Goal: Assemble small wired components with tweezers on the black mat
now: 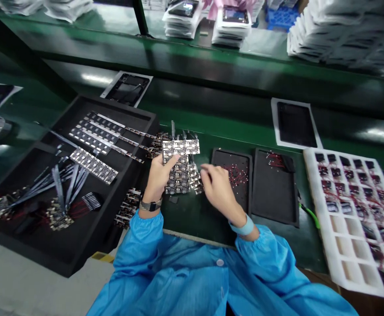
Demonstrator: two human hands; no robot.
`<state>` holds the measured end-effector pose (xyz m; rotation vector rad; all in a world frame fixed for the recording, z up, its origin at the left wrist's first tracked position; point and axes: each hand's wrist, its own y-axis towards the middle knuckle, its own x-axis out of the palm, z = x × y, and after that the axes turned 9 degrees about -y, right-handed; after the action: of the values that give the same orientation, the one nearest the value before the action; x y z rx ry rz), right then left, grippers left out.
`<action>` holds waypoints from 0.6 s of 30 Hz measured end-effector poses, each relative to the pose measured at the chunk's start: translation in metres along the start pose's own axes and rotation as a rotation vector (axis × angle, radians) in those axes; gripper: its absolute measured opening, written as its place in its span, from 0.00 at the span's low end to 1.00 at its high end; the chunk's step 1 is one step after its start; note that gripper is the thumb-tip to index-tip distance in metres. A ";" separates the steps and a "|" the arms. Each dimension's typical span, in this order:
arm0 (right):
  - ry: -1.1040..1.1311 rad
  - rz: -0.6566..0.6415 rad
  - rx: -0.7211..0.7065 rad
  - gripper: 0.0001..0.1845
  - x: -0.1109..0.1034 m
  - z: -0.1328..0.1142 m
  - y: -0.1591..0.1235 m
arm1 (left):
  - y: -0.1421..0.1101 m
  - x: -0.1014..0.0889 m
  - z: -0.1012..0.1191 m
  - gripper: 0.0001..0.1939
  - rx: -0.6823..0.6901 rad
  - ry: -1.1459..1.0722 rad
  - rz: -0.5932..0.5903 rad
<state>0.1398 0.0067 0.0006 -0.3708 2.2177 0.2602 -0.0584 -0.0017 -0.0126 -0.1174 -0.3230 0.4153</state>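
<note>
My left hand point(159, 175) grips a panel of small circuit boards point(178, 176) by its left side, the thumb lying across the front. The panel is tilted up above the green bench. Beside its right edge is my right hand point(219, 186), fingers curled, the index finger and thumb near a small piece of circuit board point(195, 179). Whether those fingertips pinch that piece or only come close to it, I cannot make out. More boards with ribbon cables point(159, 142) lie behind and left of the panel.
A large black tray point(89, 245) on the left holds board strips and bundled cables. Two small black trays point(275, 199) with red wires lie right of my hands. Farther right stands a white compartment tray point(320, 237) of small parts. Stacked wrapped items point(182, 28) fill the shelf above.
</note>
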 end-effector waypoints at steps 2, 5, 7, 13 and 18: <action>0.404 -0.001 0.166 0.22 -0.007 0.001 0.019 | 0.000 0.003 -0.003 0.24 -0.045 -0.029 -0.025; 0.807 -0.043 0.244 0.31 -0.009 -0.002 0.044 | -0.002 0.008 -0.007 0.27 -0.125 -0.084 -0.085; 0.849 0.053 0.228 0.30 -0.003 -0.006 0.053 | -0.003 0.011 -0.009 0.29 -0.177 -0.135 -0.108; 1.010 0.128 0.260 0.30 0.018 -0.021 0.065 | -0.002 0.017 -0.014 0.29 -0.223 -0.281 -0.080; 0.903 0.144 0.242 0.28 0.014 -0.017 0.070 | 0.001 0.016 -0.016 0.26 -0.156 -0.230 -0.108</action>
<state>0.0943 0.0640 0.0042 -0.2076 3.1259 -0.1432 -0.0400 0.0045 -0.0230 -0.2040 -0.5856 0.2967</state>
